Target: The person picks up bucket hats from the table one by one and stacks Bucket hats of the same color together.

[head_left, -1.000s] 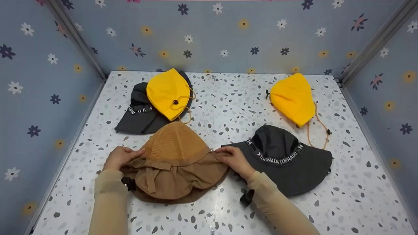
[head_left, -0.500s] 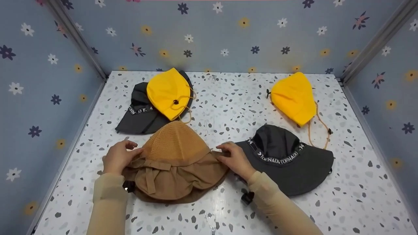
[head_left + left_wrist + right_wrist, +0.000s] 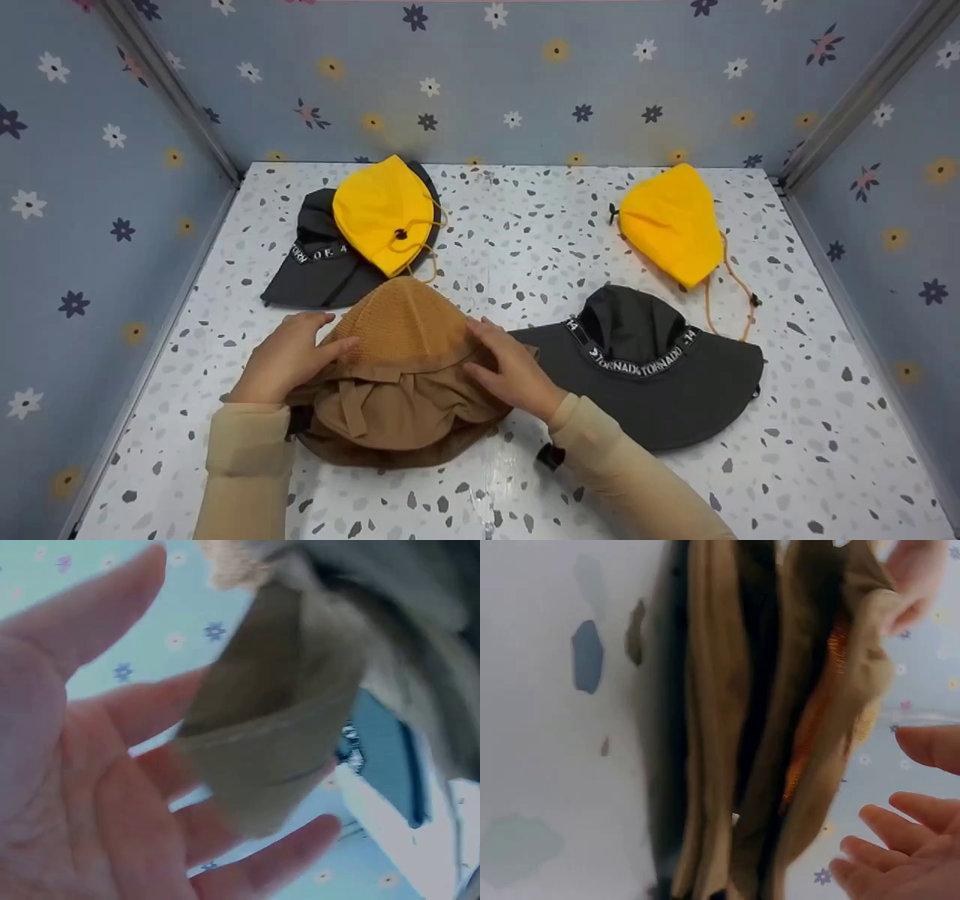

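Observation:
A brown sun hat [image 3: 409, 405] with a tan mesh crown and a gathered cloth brim lies in front of me. My left hand [image 3: 289, 356] is at the left side of its crown, thumb apart from the fingers. In the left wrist view the left hand [image 3: 112, 787] spreads its fingers behind a fold of the brim [image 3: 277, 742]. My right hand [image 3: 514, 367] is over the right part of the brim, fingertips at the crown's edge. The right wrist view shows the right hand [image 3: 907, 832] with loosely bent fingers beside the layered brim [image 3: 712, 720].
A dark grey hat [image 3: 652, 390] with a lettered band lies right of the brown one. A yellow hat [image 3: 386, 214] rests on another dark hat [image 3: 315, 285] at the back left. Another yellow hat [image 3: 671, 225] with an orange cord lies back right. Flowered walls [image 3: 480, 82] enclose the table.
Both hands have let go of the brim's sides and moved inward and up toward the crown. The brim's right side has folded in slightly. The other hats have not moved.

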Demonstrator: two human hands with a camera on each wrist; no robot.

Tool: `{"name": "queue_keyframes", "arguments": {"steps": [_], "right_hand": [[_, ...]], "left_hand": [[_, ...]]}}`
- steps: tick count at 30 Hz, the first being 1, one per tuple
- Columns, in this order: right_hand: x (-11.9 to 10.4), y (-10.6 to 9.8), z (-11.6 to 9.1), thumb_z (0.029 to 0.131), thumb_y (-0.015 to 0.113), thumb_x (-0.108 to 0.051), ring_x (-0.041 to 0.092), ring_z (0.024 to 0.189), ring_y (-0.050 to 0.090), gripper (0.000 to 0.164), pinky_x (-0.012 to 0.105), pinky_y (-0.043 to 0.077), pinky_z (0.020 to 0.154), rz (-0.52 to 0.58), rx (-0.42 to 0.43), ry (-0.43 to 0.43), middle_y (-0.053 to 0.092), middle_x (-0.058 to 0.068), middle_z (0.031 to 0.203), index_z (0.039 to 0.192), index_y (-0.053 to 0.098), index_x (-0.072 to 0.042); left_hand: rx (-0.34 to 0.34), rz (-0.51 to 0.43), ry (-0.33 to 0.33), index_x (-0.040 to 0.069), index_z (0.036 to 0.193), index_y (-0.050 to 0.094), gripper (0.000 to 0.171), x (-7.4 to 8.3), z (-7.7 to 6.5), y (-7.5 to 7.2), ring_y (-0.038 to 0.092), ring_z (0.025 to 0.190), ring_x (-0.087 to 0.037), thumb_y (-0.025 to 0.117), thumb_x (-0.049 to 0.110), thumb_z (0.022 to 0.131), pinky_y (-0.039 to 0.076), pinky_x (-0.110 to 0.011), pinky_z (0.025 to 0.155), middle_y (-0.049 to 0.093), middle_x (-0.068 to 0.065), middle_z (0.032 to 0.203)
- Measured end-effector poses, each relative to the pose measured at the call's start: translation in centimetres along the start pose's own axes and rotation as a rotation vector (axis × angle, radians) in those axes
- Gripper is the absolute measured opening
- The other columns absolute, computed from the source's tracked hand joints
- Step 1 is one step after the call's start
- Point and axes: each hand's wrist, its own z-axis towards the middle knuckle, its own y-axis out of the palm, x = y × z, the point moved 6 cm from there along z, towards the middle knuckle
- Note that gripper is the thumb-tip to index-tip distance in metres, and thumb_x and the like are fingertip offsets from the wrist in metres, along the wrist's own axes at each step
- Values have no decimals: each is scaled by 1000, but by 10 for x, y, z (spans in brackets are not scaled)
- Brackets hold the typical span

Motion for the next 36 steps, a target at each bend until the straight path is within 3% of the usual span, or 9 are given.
{"name": "queue_keyframes", "arguments": {"steps": [5, 9, 12, 15, 19, 22, 27, 36], "right_hand": [[3, 13, 1, 93, 70, -24, 42, 148, 26, 70, 64, 14, 119, -137, -65, 1, 36, 14, 158, 151, 38, -1], [7, 17, 3, 93, 69, -33, 39, 151, 19, 76, 64, 10, 120, -200, -110, 38, 27, 11, 163, 154, 32, -5], [10, 19, 5, 93, 68, -38, 38, 152, 14, 80, 64, 6, 120, -240, -128, 55, 23, 12, 164, 156, 29, -8], [13, 22, 7, 92, 69, -43, 38, 153, 11, 85, 65, 5, 120, -276, -150, 72, 20, 13, 165, 157, 25, -10], [16, 28, 7, 90, 70, -47, 37, 153, 9, 93, 63, 6, 121, -302, -180, 95, 14, 13, 166, 159, 20, -10], [16, 32, 6, 89, 70, -48, 35, 153, 8, 100, 62, 8, 121, -308, -180, 102, 7, 12, 167, 159, 13, -6], [17, 41, 4, 92, 65, -49, 32, 154, 7, 100, 65, 8, 120, -348, -213, 96, 1, 8, 168, 159, 5, -6], [29, 48, 4, 96, 56, -55, 30, 154, 7, 96, 61, 7, 122, -409, -310, 145, -2, 8, 168, 159, 3, -6]], "left_hand": [[-36, -27, 27, -7, 146, 40, 79, 4, -9, -6, 36, 137, -51, 59, 51, 96, 33, -64, 110, 39, -34, 149], [-4, -25, 59, -6, 147, 40, 76, 14, -9, -7, 35, 138, -51, 61, 46, 96, 31, -64, 112, 38, -33, 150], [43, 7, 77, -6, 148, 37, 78, 24, -5, -2, 32, 139, -53, 63, 44, 95, 30, -66, 111, 34, -33, 152], [51, 52, 67, -3, 153, 28, 91, 31, 4, 11, 23, 140, -59, 67, 51, 91, 27, -73, 109, 23, -34, 157], [-15, 57, 39, 3, 158, 10, 116, 32, 18, 34, 7, 141, -65, 72, 62, 81, 24, -78, 105, 4, -31, 162], [-58, 37, 42, 2, 158, 1, 126, 29, 27, 48, 5, 139, -67, 75, 63, 77, 25, -78, 105, -5, -30, 162], [-100, 46, 46, 1, 158, -4, 131, 21, 36, 61, 8, 138, -67, 76, 64, 76, 22, -75, 109, -9, -29, 162], [-192, -4, 22, 4, 157, -12, 132, 14, 46, 74, -8, 143, -61, 75, 63, 77, 11, -79, 109, -15, -26, 162]]}}
